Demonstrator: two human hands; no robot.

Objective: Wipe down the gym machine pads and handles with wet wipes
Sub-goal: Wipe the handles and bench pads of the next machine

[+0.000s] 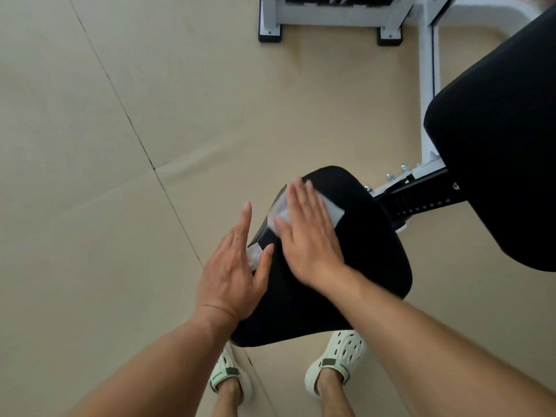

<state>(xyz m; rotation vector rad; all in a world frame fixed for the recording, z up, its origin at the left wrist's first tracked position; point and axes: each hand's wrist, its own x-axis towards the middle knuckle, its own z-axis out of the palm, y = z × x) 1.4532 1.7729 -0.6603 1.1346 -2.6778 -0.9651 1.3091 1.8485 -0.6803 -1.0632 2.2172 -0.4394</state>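
Two flat hands, right hand half-covering wipe, seat pad beneath

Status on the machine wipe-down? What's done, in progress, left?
Done: nothing can be confirmed; no pad shows a clear wiped mark. In hand: the right hand presses a wet wipe flat on the seat pad, fingers straight. The left hand lies open at the pad's left edge, a second wipe beneath it. Left: the back pad looks untouched; no handles in view.
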